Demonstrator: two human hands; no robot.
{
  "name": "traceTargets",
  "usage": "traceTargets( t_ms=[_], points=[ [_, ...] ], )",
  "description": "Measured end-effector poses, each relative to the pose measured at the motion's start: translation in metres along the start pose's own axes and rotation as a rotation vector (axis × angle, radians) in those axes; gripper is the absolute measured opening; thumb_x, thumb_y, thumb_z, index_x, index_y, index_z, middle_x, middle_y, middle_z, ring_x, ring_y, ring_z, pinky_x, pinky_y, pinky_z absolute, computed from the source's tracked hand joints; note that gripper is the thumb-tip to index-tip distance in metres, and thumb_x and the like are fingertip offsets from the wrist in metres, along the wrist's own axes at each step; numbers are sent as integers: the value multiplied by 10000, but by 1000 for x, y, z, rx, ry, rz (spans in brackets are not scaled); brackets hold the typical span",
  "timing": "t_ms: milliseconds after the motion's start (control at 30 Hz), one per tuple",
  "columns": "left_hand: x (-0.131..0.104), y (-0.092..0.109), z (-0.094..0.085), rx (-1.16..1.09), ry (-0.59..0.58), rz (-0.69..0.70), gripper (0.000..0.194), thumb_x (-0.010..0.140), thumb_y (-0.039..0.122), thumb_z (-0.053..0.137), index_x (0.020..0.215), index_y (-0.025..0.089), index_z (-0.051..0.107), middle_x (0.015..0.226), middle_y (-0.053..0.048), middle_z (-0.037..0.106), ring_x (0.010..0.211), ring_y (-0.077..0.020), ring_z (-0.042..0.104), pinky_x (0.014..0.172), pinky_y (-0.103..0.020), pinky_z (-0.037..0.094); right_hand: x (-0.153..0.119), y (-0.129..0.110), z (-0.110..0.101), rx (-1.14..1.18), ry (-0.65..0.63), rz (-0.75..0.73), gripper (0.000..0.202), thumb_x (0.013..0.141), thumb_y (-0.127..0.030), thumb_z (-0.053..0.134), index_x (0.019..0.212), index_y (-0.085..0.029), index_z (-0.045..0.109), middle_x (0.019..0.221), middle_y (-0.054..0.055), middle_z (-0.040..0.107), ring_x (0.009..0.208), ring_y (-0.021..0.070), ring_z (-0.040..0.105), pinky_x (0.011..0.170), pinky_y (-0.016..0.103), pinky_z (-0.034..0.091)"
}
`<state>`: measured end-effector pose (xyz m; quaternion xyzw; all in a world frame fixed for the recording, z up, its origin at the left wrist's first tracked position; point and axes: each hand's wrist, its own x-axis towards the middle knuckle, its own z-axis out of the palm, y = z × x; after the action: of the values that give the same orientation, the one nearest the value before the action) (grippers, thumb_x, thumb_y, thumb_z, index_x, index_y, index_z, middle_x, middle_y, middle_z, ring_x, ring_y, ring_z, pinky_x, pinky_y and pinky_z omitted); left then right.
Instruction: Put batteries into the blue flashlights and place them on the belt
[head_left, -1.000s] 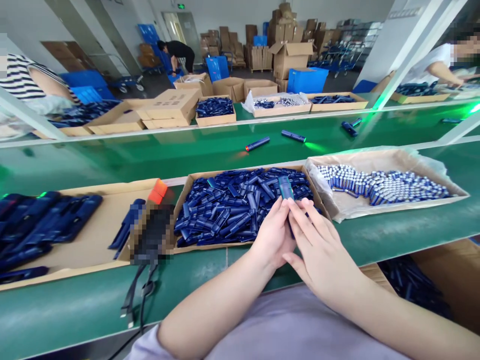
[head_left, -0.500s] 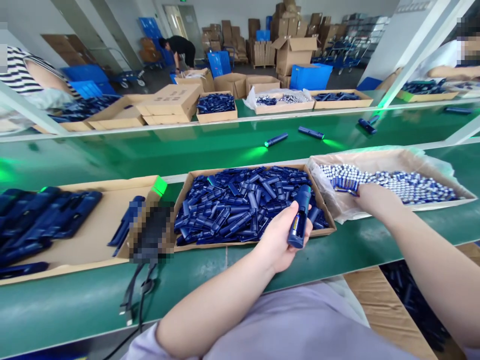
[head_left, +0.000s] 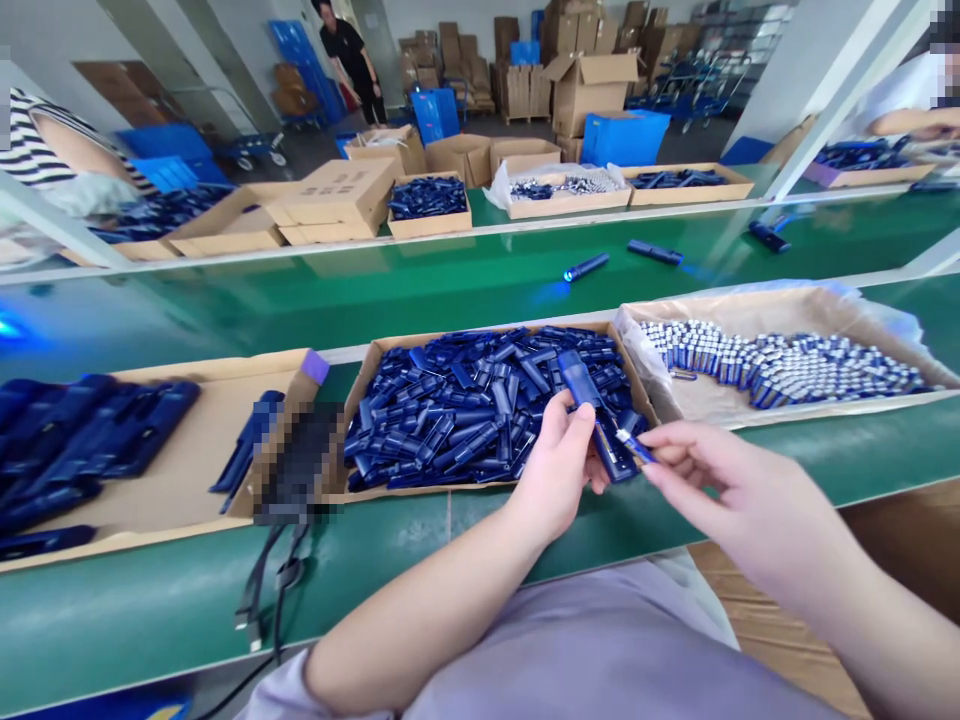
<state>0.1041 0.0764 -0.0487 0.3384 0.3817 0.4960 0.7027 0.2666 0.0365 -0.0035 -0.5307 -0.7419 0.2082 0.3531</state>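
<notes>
My left hand (head_left: 559, 465) is closed around a dark blue flashlight (head_left: 581, 385), its battery compartment facing up. Between the thumb and fingers of my right hand (head_left: 705, 475) is a small battery (head_left: 636, 445), held right beside the open compartment. Whether the battery touches the flashlight I cannot tell. Behind my left hand lies a cardboard tray (head_left: 358, 410) heaped with dark blue plastic parts (head_left: 465, 420). To the right stands a plastic-lined box (head_left: 697, 400) of batteries (head_left: 810, 365), many packed in rows.
A tray (head_left: 225, 375) with larger blue flashlights (head_left: 161, 430) is at the left, beside a black device with cables (head_left: 289, 570). Lit flashlights (head_left: 586, 268) lie on the green belt (head_left: 450, 275). Co-workers sit across it; another person (head_left: 352, 65) stands at the back near boxes.
My right hand has come out of the battery box, bringing a battery to the flashlight. The flashlight has tilted in my left hand. Flashlights on the belt moved right, their light now blue.
</notes>
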Motion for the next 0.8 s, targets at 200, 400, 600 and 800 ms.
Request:
traceTargets(
  t_ms=[200, 400, 600, 800],
  points=[
    [-1, -7, -4, 113, -104, 26, 566, 883, 549, 569, 1285, 199, 377, 654, 70, 522, 429, -84, 501, 384, -186, 395, 4, -2, 18, -276, 69, -168, 160, 939, -295, 541, 876, -211, 661, 774, 10, 700, 634, 144, 651, 537, 241, 482],
    [-3, 3, 1, -112, -61, -111, 484, 822, 502, 679, 1129, 183, 486, 656, 48, 543, 408, -53, 453, 350, -142, 316, 17, 16, 12, -283, 62, -228, 276, 996, -281, 427, 928, -219, 687, 887, 32, 696, 811, 155, 657, 743, 270, 507],
    [1, 21, -4, -511, -113, -377, 321, 885, 391, 632, 1037, 110, 594, 723, -14, 555, 436, 5, 362, 344, -81, 209, 80, 125, -19, -704, -81, 266, 243, 905, -217, 494, 1025, -125, 684, 1036, 135, 688, 957, 256, 628, 798, 333, 454],
    [2, 16, -5, -428, -151, -337, 364, 865, 437, 649, 1051, 128, 598, 726, -11, 568, 411, 1, 363, 338, -96, 207, 100, 166, -15, -739, -232, 235, 148, 829, -168, 524, 838, -115, 662, 931, 159, 660, 871, 257, 607, 756, 338, 421]
  ],
)
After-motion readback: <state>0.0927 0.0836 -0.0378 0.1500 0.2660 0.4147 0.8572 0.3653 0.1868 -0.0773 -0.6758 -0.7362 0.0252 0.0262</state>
